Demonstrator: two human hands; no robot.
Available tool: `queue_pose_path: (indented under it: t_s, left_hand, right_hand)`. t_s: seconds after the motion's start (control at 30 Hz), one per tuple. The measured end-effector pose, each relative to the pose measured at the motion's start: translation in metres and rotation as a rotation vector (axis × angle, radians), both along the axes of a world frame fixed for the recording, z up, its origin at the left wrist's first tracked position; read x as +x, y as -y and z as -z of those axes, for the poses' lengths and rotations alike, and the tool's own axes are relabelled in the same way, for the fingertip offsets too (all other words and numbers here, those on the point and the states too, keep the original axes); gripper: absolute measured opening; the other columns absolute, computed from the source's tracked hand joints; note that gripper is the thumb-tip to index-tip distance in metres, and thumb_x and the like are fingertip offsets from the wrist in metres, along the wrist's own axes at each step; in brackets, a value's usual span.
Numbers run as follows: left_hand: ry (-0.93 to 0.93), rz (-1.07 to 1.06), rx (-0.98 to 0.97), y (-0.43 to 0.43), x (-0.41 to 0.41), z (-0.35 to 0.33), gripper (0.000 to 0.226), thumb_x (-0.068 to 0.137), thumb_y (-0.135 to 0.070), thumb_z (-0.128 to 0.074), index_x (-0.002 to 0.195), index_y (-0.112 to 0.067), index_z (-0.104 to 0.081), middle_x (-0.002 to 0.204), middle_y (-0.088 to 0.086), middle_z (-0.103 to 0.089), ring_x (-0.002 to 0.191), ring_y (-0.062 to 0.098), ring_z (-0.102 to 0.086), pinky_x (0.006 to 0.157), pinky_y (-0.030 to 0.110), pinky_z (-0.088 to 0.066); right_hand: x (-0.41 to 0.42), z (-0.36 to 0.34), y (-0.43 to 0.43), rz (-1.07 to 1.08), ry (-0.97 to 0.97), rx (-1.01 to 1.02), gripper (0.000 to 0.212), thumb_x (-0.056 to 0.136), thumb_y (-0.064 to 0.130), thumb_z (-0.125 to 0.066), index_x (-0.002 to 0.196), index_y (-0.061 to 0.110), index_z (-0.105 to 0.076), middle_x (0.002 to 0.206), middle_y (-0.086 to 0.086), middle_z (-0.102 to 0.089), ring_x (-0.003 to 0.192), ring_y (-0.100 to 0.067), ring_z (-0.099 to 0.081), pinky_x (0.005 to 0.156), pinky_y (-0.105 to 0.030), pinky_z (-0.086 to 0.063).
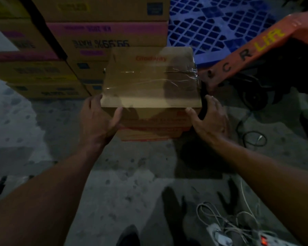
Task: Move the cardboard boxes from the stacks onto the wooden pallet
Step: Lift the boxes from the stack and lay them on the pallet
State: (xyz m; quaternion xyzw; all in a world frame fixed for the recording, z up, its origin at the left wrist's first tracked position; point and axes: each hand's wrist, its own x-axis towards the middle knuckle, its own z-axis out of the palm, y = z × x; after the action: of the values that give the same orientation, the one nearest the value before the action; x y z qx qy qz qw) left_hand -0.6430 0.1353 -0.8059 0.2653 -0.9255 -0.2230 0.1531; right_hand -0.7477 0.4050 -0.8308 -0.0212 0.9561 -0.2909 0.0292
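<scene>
**Box orientation.** Cardboard box (149, 82) sits top face up, approx. level. Clear tape band runs hand to hand across the top. Red print near the far edge reads upright from the person's side. Long axis appears to lie L-R, between the hands; the margin is small, so not certain. Near face has red lettering, blurred.

**Box location.** Directly between both hands, in front of the person, above the concrete floor (132, 174). Whether its underside rests on anything: cannot tell.

**Hand pose.**
- Left hand (98, 119): at the near L corner. Thumb lies on the near face, fingers reach fwd along the L side. Forearm extended.
- Right hand (208, 119): at the near R corner. Thumb on the near face, fingers spread and nearly straight along the R side. Forearm extended.
- Both hands are spread, not curled, and press the box from opposite sides.

**Surroundings.** Stacked boxes (103, 38) beyond the left hand. Blue plastic pallet (212, 27) beyond the right hand. Orange pallet jack (256, 50) outboard of the right hand. Cables (220, 215) and power strip (256, 240) lie under the right forearm.
</scene>
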Motion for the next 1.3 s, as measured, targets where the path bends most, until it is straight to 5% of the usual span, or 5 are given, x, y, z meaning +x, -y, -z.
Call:
queue_pose_path:
  t_s: [0.57, 0.83, 1.0, 1.13, 1.3]
  left_hand:
    - [0.065, -0.164, 0.359, 0.077, -0.086, 0.06, 0.109, 0.071, -0.067, -0.075, 0.151, -0.005, -0.037, 0.153, 0.015, -0.043, 0.139, 0.028, -0.041, 0.101, 0.026, -0.036]
    - [0.06, -0.121, 0.641, 0.089, -0.089, 0.08, 0.119, 0.065, -0.07, -0.077, 0.158, -0.016, -0.026, 0.158, 0.009, -0.038, 0.142, 0.025, -0.04, 0.099, 0.021, -0.039]
    - [-0.006, -0.121, 0.936, 0.084, -0.089, 0.084, 0.113, 0.062, -0.07, -0.081, 0.157, -0.037, -0.028, 0.136, -0.01, -0.059, 0.119, 0.012, -0.06, 0.096, 0.035, -0.052]
    - [-0.06, -0.133, 1.07, 0.069, -0.082, 0.078, 0.068, 0.088, -0.038, -0.074, 0.148, -0.041, -0.042, 0.121, -0.012, -0.069, 0.095, 0.011, -0.069, 0.05, 0.022, -0.05]
    - [-0.188, -0.164, 1.066, 0.044, -0.032, 0.082, 0.042, 0.084, -0.035, -0.078, 0.123, -0.035, -0.063, 0.101, -0.006, -0.075, 0.077, 0.023, -0.069, 0.044, 0.028, -0.042]
  right_hand:
    - [-0.054, 0.045, 0.05, 0.354, 0.096, -0.475, 0.114, 0.066, 0.053, -0.088, 0.156, 0.018, -0.028, 0.151, 0.0, -0.047, 0.133, -0.011, -0.046, 0.11, -0.026, -0.038]
    - [-0.064, 0.048, 0.044, 0.35, 0.204, -0.548, 0.148, 0.038, 0.073, -0.088, 0.16, 0.026, -0.018, 0.156, -0.003, -0.043, 0.138, -0.015, -0.046, 0.115, -0.039, -0.04]
    - [-0.066, 0.054, 0.039, 0.33, 0.218, -0.653, 0.109, 0.035, 0.071, -0.091, 0.13, 0.028, -0.059, 0.119, 0.004, -0.071, 0.104, -0.014, -0.071, 0.089, -0.044, -0.06]
    - [-0.063, 0.049, 0.037, 0.293, 0.21, -0.684, 0.102, 0.045, 0.061, -0.092, 0.135, 0.028, -0.056, 0.122, 0.006, -0.067, 0.108, -0.012, -0.066, 0.093, -0.038, -0.058]
    - [-0.046, 0.043, 0.024, 0.161, 0.208, -0.731, 0.049, 0.074, 0.027, -0.088, 0.114, 0.035, -0.061, 0.102, 0.014, -0.068, 0.082, 0.007, -0.068, 0.077, -0.022, -0.06]
